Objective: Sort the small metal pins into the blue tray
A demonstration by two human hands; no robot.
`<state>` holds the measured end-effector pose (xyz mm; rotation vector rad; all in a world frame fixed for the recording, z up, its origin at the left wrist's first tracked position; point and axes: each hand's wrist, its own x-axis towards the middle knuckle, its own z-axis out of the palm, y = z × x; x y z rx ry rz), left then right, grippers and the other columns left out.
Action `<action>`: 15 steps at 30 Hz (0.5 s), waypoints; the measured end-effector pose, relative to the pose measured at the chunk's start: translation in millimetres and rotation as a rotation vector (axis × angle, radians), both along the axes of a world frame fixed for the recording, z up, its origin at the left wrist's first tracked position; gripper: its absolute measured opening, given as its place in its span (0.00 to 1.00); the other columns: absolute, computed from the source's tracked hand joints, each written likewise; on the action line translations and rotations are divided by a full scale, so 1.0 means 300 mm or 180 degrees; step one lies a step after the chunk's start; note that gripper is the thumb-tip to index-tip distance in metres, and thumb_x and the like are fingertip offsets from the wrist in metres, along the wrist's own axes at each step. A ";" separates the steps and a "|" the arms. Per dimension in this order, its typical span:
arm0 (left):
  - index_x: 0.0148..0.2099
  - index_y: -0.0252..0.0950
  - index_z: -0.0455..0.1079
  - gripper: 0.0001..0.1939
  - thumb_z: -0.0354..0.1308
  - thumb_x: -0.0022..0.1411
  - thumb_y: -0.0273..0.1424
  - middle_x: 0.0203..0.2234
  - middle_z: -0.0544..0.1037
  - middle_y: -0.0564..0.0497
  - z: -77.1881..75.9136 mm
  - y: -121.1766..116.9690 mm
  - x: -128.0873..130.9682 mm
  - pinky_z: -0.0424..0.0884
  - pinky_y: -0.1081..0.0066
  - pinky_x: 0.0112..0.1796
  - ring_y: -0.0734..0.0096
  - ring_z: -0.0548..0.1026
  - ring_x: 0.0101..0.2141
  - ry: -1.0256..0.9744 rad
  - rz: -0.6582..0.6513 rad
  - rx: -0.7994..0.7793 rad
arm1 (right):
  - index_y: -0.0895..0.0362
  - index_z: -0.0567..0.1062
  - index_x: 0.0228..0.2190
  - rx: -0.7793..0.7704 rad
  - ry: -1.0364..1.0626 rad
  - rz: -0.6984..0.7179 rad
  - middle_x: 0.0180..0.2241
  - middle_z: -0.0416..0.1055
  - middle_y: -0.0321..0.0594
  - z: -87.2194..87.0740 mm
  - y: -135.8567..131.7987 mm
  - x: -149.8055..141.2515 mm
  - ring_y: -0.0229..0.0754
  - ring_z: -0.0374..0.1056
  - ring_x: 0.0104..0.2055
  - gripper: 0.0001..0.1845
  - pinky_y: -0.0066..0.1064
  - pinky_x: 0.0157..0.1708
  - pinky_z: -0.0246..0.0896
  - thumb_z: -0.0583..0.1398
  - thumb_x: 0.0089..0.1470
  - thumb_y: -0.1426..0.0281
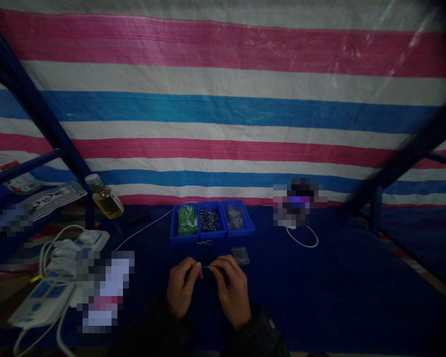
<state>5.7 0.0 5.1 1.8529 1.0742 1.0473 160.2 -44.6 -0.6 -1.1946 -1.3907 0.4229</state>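
Both my hands meet over the dark blue surface, pinching a thin, short metal piece (205,267) between them. The fingertips of my left hand (181,286) are closed at its left end, and those of my right hand (233,290) at its right end. Just beyond them lie a few loose metal pieces (204,243) and a small clear plastic bag (241,255). Three joined blue bins stand farther back: the left bin (184,239) holds green packets (187,220), the middle bin (212,235) slim metal pieces (209,220), the right bin (241,232) clear bags (235,218).
At left are white power strips (40,302) with cables and a blurred-out bright phone-like object (111,282). A bottle of yellow liquid (107,197) leans behind them. A pixelated device (299,201) with a white cable (305,245) sits back right. Striped sheeting (223,109) hangs behind.
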 end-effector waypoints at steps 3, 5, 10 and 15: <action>0.29 0.36 0.70 0.20 0.50 0.73 0.38 0.24 0.73 0.52 0.001 -0.002 0.000 0.66 0.71 0.35 0.68 0.74 0.29 -0.0011 0.0005 -0.0036 | 0.54 0.76 0.34 -0.0011 0.0021 0.0034 0.35 0.73 0.40 0.003 0.000 0.001 0.42 0.73 0.38 0.09 0.31 0.38 0.68 0.56 0.65 0.75; 0.29 0.36 0.69 0.20 0.50 0.73 0.38 0.24 0.73 0.52 0.005 -0.004 0.000 0.66 0.71 0.35 0.68 0.74 0.28 -0.0018 0.0015 -0.0050 | 0.54 0.76 0.34 -0.0033 0.0021 0.0060 0.34 0.73 0.40 0.005 0.001 0.001 0.42 0.73 0.37 0.10 0.31 0.37 0.68 0.56 0.66 0.74; 0.28 0.37 0.69 0.21 0.50 0.74 0.39 0.23 0.74 0.52 0.014 -0.004 0.002 0.66 0.71 0.35 0.69 0.74 0.28 -0.0059 0.0054 -0.0077 | 0.54 0.76 0.34 -0.0114 -0.0171 0.0110 0.34 0.73 0.39 -0.002 0.008 0.002 0.41 0.73 0.36 0.09 0.31 0.37 0.69 0.57 0.66 0.73; 0.28 0.37 0.69 0.21 0.50 0.73 0.40 0.23 0.74 0.52 0.017 -0.003 0.004 0.67 0.71 0.34 0.68 0.74 0.27 -0.0051 0.0096 -0.0043 | 0.53 0.76 0.37 -0.0088 -0.0522 0.0103 0.37 0.74 0.40 -0.024 0.014 -0.002 0.41 0.74 0.36 0.09 0.32 0.39 0.70 0.56 0.66 0.73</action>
